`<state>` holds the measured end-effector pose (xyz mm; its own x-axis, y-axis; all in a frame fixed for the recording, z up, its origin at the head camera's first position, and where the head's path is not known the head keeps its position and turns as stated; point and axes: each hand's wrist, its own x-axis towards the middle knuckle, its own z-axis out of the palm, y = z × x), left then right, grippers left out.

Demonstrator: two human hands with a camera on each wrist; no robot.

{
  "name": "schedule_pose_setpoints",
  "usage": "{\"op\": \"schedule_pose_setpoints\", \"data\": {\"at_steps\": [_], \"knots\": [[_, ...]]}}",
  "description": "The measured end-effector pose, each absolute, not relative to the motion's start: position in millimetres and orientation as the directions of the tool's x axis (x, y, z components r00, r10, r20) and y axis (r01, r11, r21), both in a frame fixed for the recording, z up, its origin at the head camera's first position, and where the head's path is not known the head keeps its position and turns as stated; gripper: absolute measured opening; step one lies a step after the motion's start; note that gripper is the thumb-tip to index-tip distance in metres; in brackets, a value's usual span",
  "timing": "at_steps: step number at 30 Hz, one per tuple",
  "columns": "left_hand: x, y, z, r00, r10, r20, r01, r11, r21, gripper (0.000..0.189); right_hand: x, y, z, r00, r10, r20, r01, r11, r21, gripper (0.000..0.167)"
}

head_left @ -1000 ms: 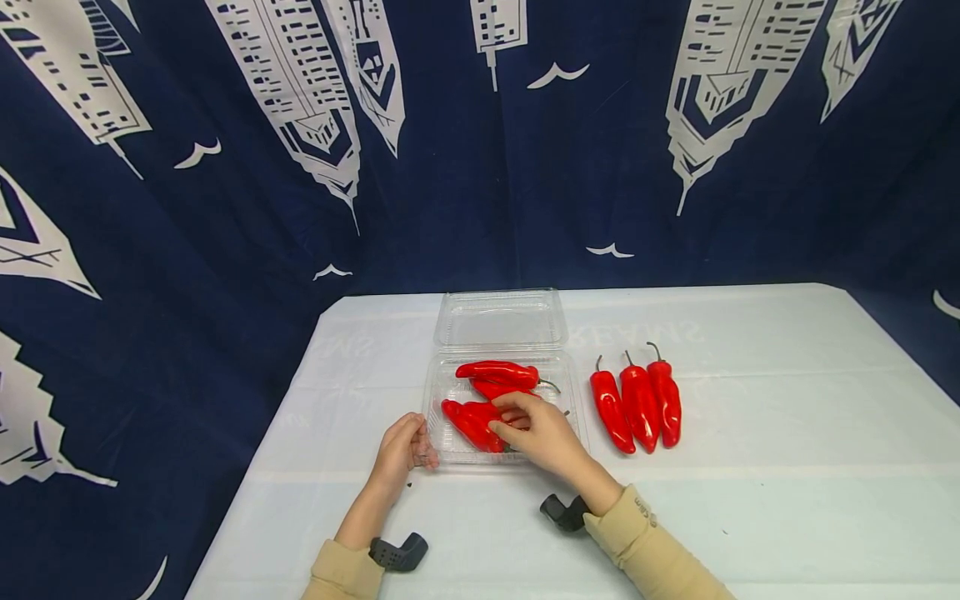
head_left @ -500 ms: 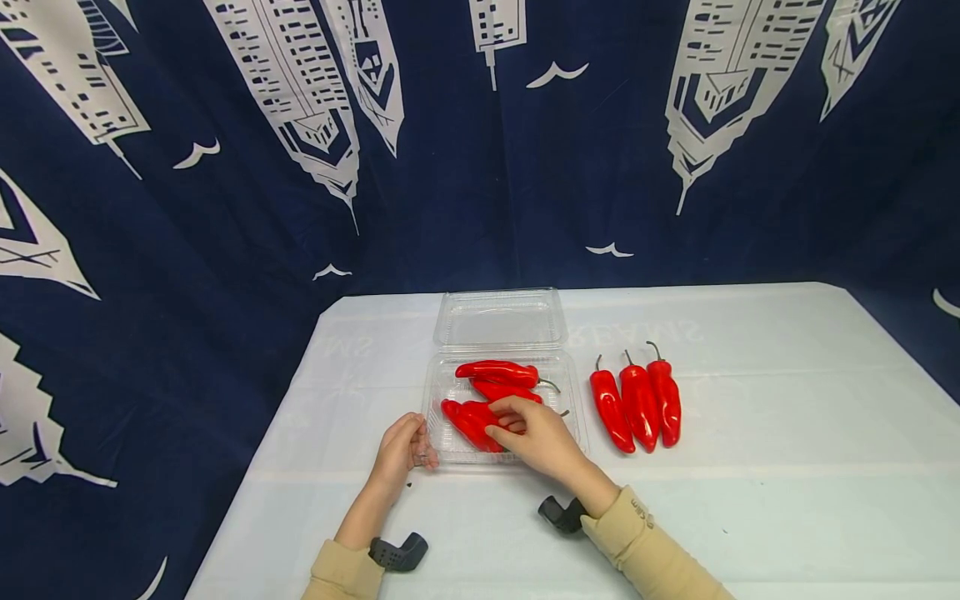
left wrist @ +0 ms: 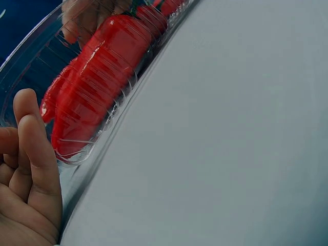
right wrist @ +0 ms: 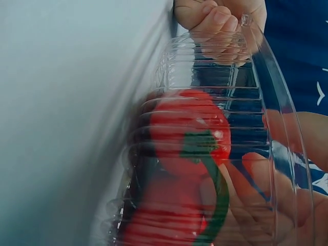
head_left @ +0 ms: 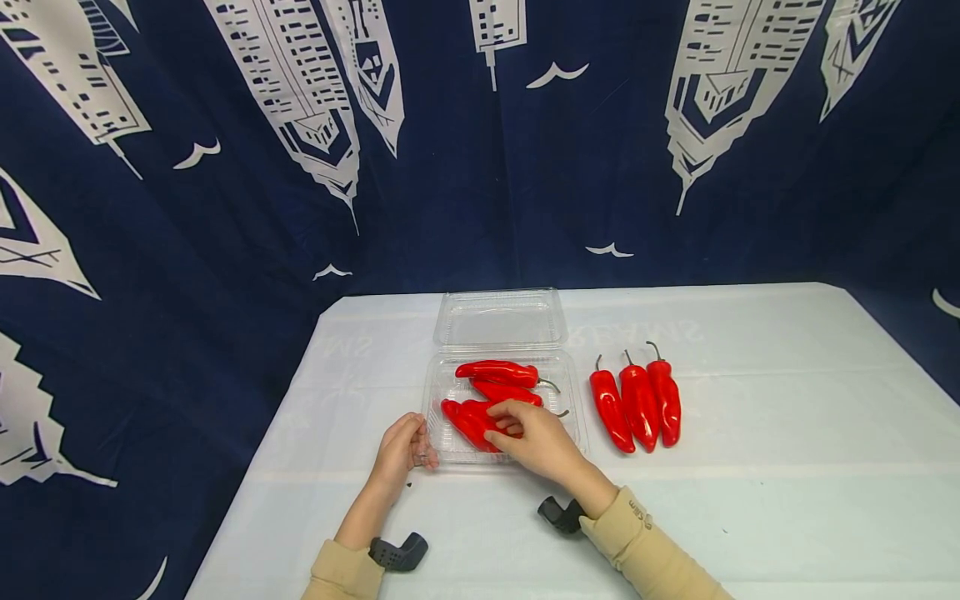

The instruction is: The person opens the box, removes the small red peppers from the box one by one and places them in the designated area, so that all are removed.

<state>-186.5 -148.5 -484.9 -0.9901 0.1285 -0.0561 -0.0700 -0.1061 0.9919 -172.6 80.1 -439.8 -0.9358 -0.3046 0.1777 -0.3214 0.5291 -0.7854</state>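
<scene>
Right hand (head_left: 538, 429) over the front pepper (head_left: 471, 427) in the clear tray (head_left: 442, 379)
I see the front pepper lying in the tray's near half, the right hand arched above it with thumb and fingers a little apart; in its wrist view, ribbed plastic blurs things, so I can't tell whether they pinch it or merely touch. Over the last second that hand has edged slightly left and now covers the stem end; I judge this a small adjustment inside the tray, not a lift. The left hand (head_left: 402, 448) holds the tray's near left corner, fingers curled there. The lid (head_left: 501, 321) lies folded back beyond, and three loose peppers (head_left: 640, 408) rest on the white table (head_left: 750, 517) at right
</scene>
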Motion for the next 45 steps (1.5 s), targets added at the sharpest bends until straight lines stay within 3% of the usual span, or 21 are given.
{"op": "schedule_pose_setpoints", "data": {"at_steps": [19,26,45], "knots": [[-185.6,-148.3,-483.6,-0.990,0.128,-0.057,-0.070,-0.102,0.992,0.022,-174.5,84.4,-439.7,-0.896,-0.406,0.180,-0.385,0.506,-0.772,0.027],[-185.7,-148.3,-483.8,-0.990,0.126,-0.061,-0.075,-0.102,0.992,0.022,-175.0,84.3,-438.2,-0.912,-0.381,0.153,-0.333,0.469,-0.818,0.026],[-185.3,-148.9,-482.9,-0.990,0.125,-0.069,-0.081,-0.093,0.992,0.023,-172.6,80.1,-438.6,-0.949,-0.252,0.190,-0.303,0.556,-0.774,0.021]]}}
